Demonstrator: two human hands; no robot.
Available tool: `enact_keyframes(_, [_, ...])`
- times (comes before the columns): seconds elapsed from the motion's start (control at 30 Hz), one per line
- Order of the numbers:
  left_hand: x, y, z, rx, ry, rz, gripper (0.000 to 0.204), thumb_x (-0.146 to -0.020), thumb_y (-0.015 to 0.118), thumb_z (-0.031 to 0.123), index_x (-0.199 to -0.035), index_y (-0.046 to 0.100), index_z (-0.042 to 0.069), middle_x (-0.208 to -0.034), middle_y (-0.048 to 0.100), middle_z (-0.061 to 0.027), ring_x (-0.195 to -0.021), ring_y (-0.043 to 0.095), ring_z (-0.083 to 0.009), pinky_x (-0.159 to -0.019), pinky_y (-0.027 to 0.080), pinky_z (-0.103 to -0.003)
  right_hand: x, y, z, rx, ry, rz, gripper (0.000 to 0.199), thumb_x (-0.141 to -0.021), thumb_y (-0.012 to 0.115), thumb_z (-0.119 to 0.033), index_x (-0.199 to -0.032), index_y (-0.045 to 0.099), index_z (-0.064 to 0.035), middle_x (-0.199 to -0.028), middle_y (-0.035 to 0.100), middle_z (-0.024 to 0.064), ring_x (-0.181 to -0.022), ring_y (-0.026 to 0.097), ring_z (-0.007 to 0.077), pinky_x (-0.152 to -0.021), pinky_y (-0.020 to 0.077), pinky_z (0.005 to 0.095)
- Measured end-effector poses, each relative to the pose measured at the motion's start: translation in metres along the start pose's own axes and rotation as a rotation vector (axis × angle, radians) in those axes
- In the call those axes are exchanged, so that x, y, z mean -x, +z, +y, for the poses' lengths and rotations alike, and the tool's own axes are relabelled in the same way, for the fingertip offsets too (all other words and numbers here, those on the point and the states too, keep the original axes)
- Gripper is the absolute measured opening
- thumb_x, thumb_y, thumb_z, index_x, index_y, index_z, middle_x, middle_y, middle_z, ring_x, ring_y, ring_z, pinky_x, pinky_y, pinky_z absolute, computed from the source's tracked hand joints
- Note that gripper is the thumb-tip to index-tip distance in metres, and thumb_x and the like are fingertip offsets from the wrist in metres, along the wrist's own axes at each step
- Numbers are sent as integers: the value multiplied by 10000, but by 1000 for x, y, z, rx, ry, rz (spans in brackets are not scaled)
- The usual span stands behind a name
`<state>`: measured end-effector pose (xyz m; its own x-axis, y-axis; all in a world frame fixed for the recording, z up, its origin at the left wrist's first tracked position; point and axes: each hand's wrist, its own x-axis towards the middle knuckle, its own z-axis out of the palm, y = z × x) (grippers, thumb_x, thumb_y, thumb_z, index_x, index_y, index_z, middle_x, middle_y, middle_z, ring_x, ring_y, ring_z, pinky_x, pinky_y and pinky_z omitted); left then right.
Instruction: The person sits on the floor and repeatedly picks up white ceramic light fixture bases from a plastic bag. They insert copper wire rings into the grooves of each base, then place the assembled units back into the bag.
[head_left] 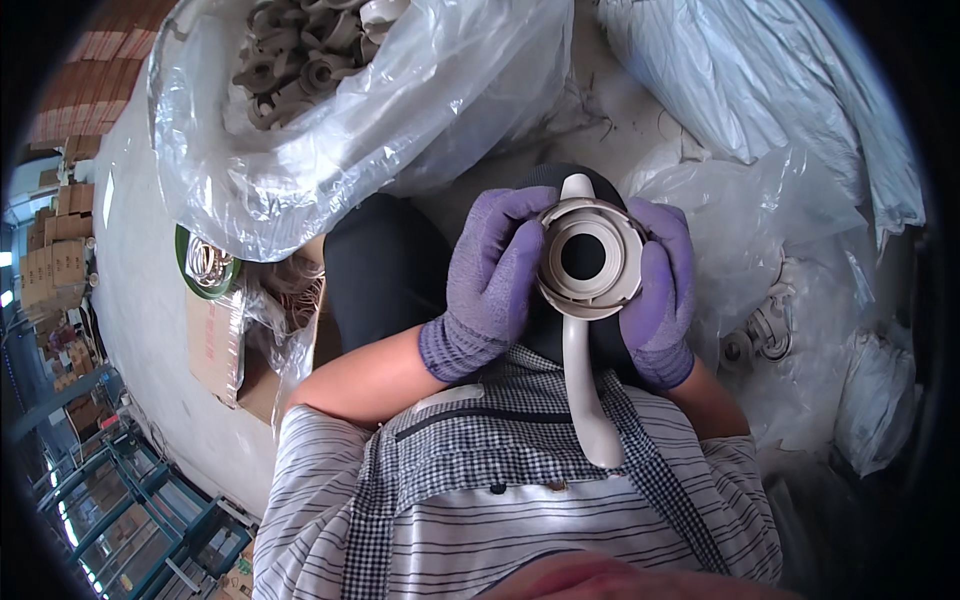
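Both my hands wear purple knit gloves. Between them, over my lap, is a beige plastic ring part (620, 262) with a round hole in its middle. A long curved handle (582, 385) runs from the ring down toward my apron, and a short rounded tab sticks out at its far side. My left hand (492, 270) grips the ring's left edge, thumb along the rim. The right edge is gripped by my right hand (660, 285), thumb on the near side. The fingertips behind the ring are hidden.
A large clear plastic bag (440, 110) at the far left holds several similar beige parts (322, 70). Beside my left knee stands an open cardboard box (215, 345) with a green-rimmed round container (205, 262) of rings. At right, another clear bag (800, 220) holds several parts.
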<state>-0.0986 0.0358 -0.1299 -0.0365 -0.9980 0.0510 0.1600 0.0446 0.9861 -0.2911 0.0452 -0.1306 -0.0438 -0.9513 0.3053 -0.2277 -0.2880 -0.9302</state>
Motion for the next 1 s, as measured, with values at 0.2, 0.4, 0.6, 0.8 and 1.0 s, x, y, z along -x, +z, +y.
enact_keyframes(0.2, [-9, -17, 9, -86, 45, -160, 349, -1018, 534, 132, -1310, 614, -42, -1162, 610, -153, -1075, 605, -245, -978, 474, -354, -2, -1, 2, 51, 43, -34, 378, -1063, 387, -171, -1331, 537, 50, -1272, 569, 156, -1166, 578, 241, -1037, 464, 380])
enact_keyframes(0.4, [-12, -20, 12, -198, 131, -209, 396, -1027, 539, 145, -1371, 605, -39, -1182, 612, -161, -1086, 583, -260, -972, 467, -357, -6, -7, -1, 192, -42, -75, 402, -1052, 376, -167, -1335, 537, 69, -1294, 576, 188, -1156, 582, 285, -1042, 458, 412])
enact_keyframes(0.6, [-13, -20, 9, -200, 143, -214, 415, -1029, 540, 159, -1387, 615, -36, -1120, 621, -153, -1058, 561, -263, -959, 457, -365, -2, -9, 15, 187, -150, -34, 442, -1027, 398, -228, -1269, 592, 87, -1243, 625, 204, -1141, 589, 319, -1026, 465, 431])
enact_keyframes(0.8, [-14, -19, 12, -233, 137, -234, 423, -1028, 535, 167, -1389, 612, -40, -1108, 636, -153, -1056, 556, -269, -960, 453, -372, -2, -18, 8, 120, 1, -111, 548, -1062, 361, -363, -1292, 580, 84, -1270, 632, 208, -1177, 581, 297, -1041, 451, 449])
enact_keyframes(1.0, [-11, -18, 10, -187, 107, -225, 416, -1029, 537, 164, -1382, 612, -42, -1158, 613, -164, -1072, 565, -267, -971, 456, -368, 18, -14, 13, -92, 142, -62, 792, -1096, 313, -548, -1574, 247, 80, -1484, 501, 215, -1350, 526, 300, -1159, 405, 444])
